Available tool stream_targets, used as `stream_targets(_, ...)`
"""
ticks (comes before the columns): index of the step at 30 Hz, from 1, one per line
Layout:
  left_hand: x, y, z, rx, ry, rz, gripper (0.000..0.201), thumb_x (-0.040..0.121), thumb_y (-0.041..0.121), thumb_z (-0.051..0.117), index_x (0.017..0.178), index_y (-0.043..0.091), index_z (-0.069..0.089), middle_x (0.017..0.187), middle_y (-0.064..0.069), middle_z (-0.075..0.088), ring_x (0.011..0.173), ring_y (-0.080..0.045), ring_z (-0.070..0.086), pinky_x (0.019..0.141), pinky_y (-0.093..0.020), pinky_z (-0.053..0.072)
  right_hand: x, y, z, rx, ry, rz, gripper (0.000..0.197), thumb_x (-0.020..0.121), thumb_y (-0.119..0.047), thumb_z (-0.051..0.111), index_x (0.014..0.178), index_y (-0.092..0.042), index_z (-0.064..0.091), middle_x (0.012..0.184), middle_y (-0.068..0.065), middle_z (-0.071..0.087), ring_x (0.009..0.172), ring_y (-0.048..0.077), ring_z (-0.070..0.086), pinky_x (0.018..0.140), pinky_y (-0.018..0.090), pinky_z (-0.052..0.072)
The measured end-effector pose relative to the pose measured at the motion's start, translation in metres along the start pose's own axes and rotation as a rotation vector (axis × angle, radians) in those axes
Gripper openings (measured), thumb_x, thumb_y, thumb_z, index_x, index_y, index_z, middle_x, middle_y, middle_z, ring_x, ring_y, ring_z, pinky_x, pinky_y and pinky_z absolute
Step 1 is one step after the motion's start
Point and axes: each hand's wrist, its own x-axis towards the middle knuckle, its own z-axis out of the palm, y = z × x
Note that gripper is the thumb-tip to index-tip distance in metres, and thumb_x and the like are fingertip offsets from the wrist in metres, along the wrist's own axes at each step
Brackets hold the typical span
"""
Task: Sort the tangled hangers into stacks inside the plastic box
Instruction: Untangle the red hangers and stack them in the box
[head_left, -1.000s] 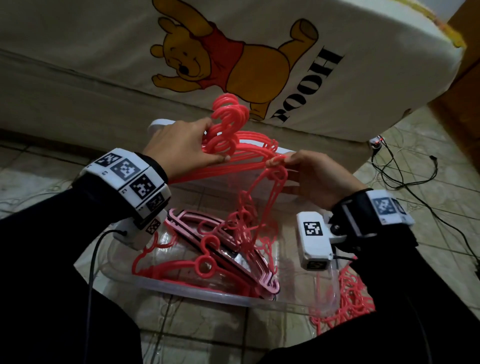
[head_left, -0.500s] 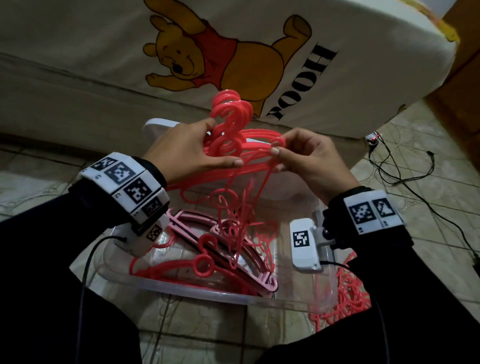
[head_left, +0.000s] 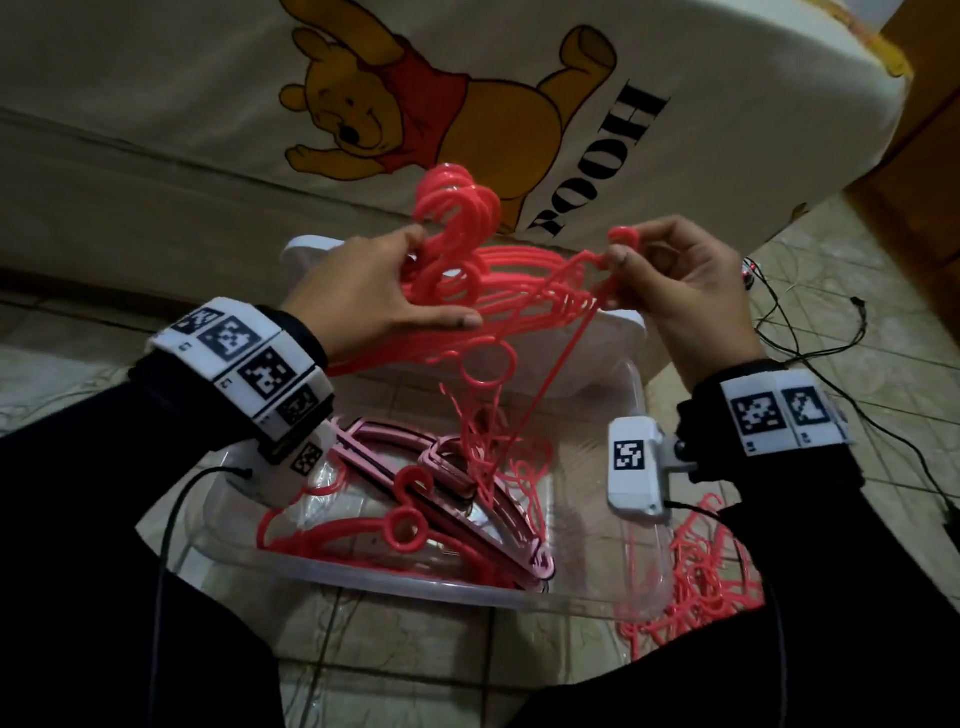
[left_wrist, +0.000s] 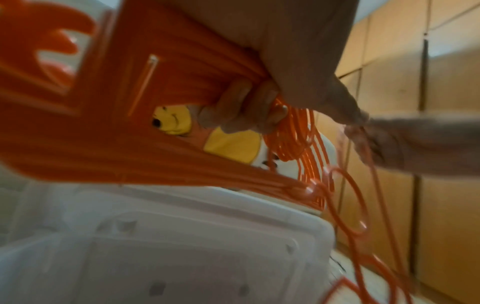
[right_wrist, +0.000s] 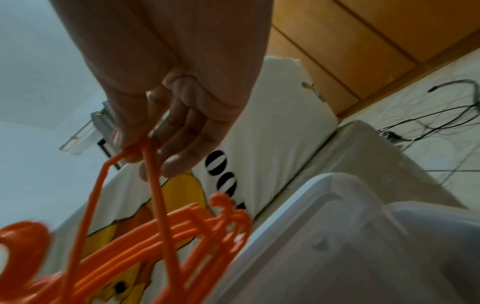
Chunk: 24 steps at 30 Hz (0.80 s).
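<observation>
— What has the left hand (head_left: 374, 296) got?

— A bunch of red hangers (head_left: 498, 280), held over the far side of the plastic box (head_left: 415, 587). The fingers (left_wrist: 244, 107) are curled round the necks of the bunch just under the hooks, and the hooks stand up together above the hand. The thumb lies along the near side of the bunch.

— And the right hand (head_left: 680, 291)?

— It pinches a single red hanger (head_left: 550, 374) at its top, thumb and fingertips (right_wrist: 182, 162) closed on the thin plastic beside the small hook. The other fingers are loosely bent. That hanger slants down from the pinch into the box, and its lower part is caught up in the loose hangers there.

— What lies in the box?

— A pile of pink hangers (head_left: 415, 462) runs from the left side toward the near right corner. More red hangers (head_left: 395, 530) lie along the near wall, partly over the pink ones. The box sits on the tiled floor (head_left: 405, 660).

— Anything outside the box?

— A tangle of red hangers (head_left: 691, 582) lies on the floor just beside the box's right wall. A white lid (head_left: 597, 358) lies at the far side of the box, against a mattress (head_left: 182, 104) with a cartoon bear printed on it. Black cables (head_left: 810, 338) trail over the floor to the right.
</observation>
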Motion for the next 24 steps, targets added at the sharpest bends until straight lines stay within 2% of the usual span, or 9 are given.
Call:
stream_targets(3, -0.001, -0.005, -0.01, -0.042, 0.083, -0.036, 0.095, 0.047, 0.09, 0.054, 0.12, 0.03, 0.056, 0.109, 0.004, 0.07, 0.096, -0.009, 0.065, 0.092, -0.039, 0.051, -0.001, 0.007, -0.017, 0.015, 0.044, 0.08, 0.008, 0.087, -0.004, 0.063, 0.089, -0.011, 0.059, 0.077, 0.001, 0.071, 0.063, 0.017, 0.067, 0.055, 0.025, 0.056)
stream_targets(8, -0.005, -0.006, -0.013, -0.015, 0.106, -0.057, 0.097, 0.049, 0.09, 0.051, 0.123, 0.027, 0.055, 0.112, 0.0, 0.069, 0.097, -0.014, 0.065, 0.09, -0.04, 0.053, -0.001, 0.015, -0.035, 0.183, 0.21, 0.138, 0.009, 0.09, -0.005, 0.058, 0.09, -0.013, 0.058, 0.074, -0.001, 0.069, 0.061, 0.015, 0.066, 0.057, 0.023, 0.056)
stream_targets(11, -0.004, -0.007, -0.023, -0.149, 0.213, -0.047, 0.084, 0.052, 0.088, 0.056, 0.112, 0.029, 0.06, 0.1, 0.01, 0.069, 0.089, -0.004, 0.066, 0.084, -0.033, 0.054, 0.001, 0.013, -0.044, 0.143, 0.245, 0.101, 0.01, 0.09, -0.007, 0.059, 0.088, -0.017, 0.058, 0.072, -0.003, 0.071, 0.061, 0.012, 0.067, 0.06, 0.024, 0.055)
stream_targets(13, -0.001, -0.006, -0.032, -0.234, 0.293, -0.022, 0.074, 0.054, 0.085, 0.06, 0.107, 0.032, 0.06, 0.092, 0.018, 0.068, 0.084, 0.005, 0.064, 0.079, -0.021, 0.051, 0.001, 0.014, -0.046, 0.151, 0.26, 0.097, 0.011, 0.09, -0.006, 0.059, 0.088, -0.017, 0.058, 0.073, -0.003, 0.071, 0.062, 0.012, 0.067, 0.063, 0.026, 0.056)
stream_targets(15, -0.001, -0.005, -0.034, -0.234, 0.313, 0.001, 0.07, 0.054, 0.085, 0.059, 0.105, 0.037, 0.058, 0.086, 0.024, 0.065, 0.08, 0.013, 0.061, 0.071, -0.01, 0.045, 0.001, 0.017, -0.041, 0.168, 0.255, 0.114, 0.011, 0.089, -0.005, 0.059, 0.087, -0.016, 0.058, 0.073, -0.002, 0.07, 0.061, 0.012, 0.067, 0.063, 0.026, 0.056)
stream_targets(16, -0.002, -0.004, -0.033, -0.228, 0.292, 0.003, 0.069, 0.054, 0.085, 0.059, 0.105, 0.037, 0.058, 0.086, 0.025, 0.064, 0.079, 0.015, 0.061, 0.07, -0.008, 0.044, 0.0, 0.019, -0.037, 0.172, 0.239, 0.122, 0.011, 0.089, -0.004, 0.059, 0.087, -0.015, 0.058, 0.073, -0.002, 0.07, 0.059, 0.013, 0.066, 0.062, 0.026, 0.056)
stream_targets(18, -0.004, -0.004, -0.026, -0.209, 0.222, -0.009, 0.071, 0.055, 0.083, 0.061, 0.106, 0.034, 0.06, 0.089, 0.021, 0.067, 0.08, 0.011, 0.063, 0.076, -0.016, 0.049, -0.002, 0.022, -0.024, 0.168, 0.167, 0.131, 0.01, 0.087, -0.002, 0.061, 0.087, -0.013, 0.059, 0.072, 0.0, 0.07, 0.058, 0.015, 0.066, 0.06, 0.027, 0.056)
stream_targets(21, -0.007, -0.003, -0.013, -0.093, 0.115, -0.012, 0.078, 0.055, 0.084, 0.059, 0.115, 0.034, 0.06, 0.097, 0.011, 0.071, 0.089, -0.003, 0.067, 0.087, -0.038, 0.054, -0.005, 0.024, -0.003, 0.104, 0.019, 0.102, 0.01, 0.084, -0.004, 0.064, 0.087, -0.012, 0.061, 0.073, 0.0, 0.072, 0.06, 0.014, 0.066, 0.058, 0.028, 0.056)
stream_targets(24, -0.008, 0.0, -0.005, -0.049, 0.059, -0.003, 0.076, 0.057, 0.084, 0.058, 0.117, 0.037, 0.059, 0.095, 0.013, 0.071, 0.089, 0.0, 0.065, 0.087, -0.039, 0.054, -0.007, 0.023, 0.017, 0.004, -0.084, 0.063, 0.011, 0.084, -0.001, 0.065, 0.086, -0.011, 0.062, 0.07, 0.0, 0.07, 0.059, 0.013, 0.064, 0.053, 0.025, 0.054)
